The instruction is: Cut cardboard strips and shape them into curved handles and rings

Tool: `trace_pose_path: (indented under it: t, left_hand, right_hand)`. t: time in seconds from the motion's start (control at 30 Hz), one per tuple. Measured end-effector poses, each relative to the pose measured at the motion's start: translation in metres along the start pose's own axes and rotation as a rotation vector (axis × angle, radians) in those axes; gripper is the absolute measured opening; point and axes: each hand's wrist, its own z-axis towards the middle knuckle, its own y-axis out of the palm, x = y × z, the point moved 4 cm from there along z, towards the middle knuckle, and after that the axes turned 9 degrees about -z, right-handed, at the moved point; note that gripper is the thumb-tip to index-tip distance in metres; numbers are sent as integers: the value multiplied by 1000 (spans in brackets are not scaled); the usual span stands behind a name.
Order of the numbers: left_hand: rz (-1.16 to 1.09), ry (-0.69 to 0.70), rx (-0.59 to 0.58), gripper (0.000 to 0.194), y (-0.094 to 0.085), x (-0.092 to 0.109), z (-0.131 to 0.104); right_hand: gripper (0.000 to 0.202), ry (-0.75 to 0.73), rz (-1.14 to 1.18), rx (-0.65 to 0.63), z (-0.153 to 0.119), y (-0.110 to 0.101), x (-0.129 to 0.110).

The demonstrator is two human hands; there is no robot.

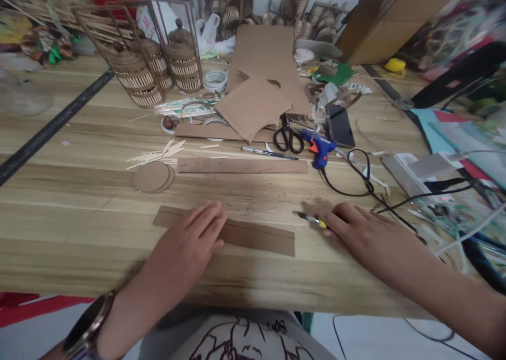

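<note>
A brown cardboard strip [259,235] with a pencil-like line along it lies slanted near the table's front edge. My left hand [196,233] rests flat on its left part, fingers stretched out. To the right of the strip, my right hand [343,224] is closed around a utility knife [313,219] with a yellow part; its dark tip points left. A second cardboard strip [243,165] lies farther back. Cardboard discs [151,177] and thin wooden sticks [160,155] are at the left. A pen [270,153] lies behind the second strip.
Black scissors [288,138], a blue glue gun [321,150] with a looping cord and a phone [340,125] lie beyond my right hand. Cardboard sheets [255,107] are at the back centre, lantern-like pieces [136,78] at the back left. Cables and clutter [438,191] cover the right.
</note>
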Motion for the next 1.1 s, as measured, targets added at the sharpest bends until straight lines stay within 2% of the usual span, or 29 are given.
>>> trace_pose_path:
  t: [0.13,0.2,0.27,0.4,0.53,0.67,0.87,1.1]
  left_hand:
    - [56,-40,-120,24,-6,-24,2]
    - [44,-66,-178,19,-6,-30,2]
    - [16,-83,-189,17,-7,-30,3]
    - [-43,-88,-95,5,-13,-22,6]
    - [-36,-37,38,24,-16,-11,3]
    - [-69,-16,106,30,-8,-5,-5]
    - [-231,28,172,22,2,-2,-14]
    - [-189,58,181,23,2,2,-17]
  right_hand:
    - [46,2,-117,25,29,5,-10]
    - [43,30,-99,115,35,3,-14]
    - [40,11,3,226,38,-7,-22]
    - [33,-135,261,347,41,-32,-48]
    - [31,-190,338,392,41,-41,-62]
    - [34,-221,335,464,35,-39,-65]
    - [20,-381,189,613,33,-29,-77]
    - [24,-419,288,609,31,-23,-80]
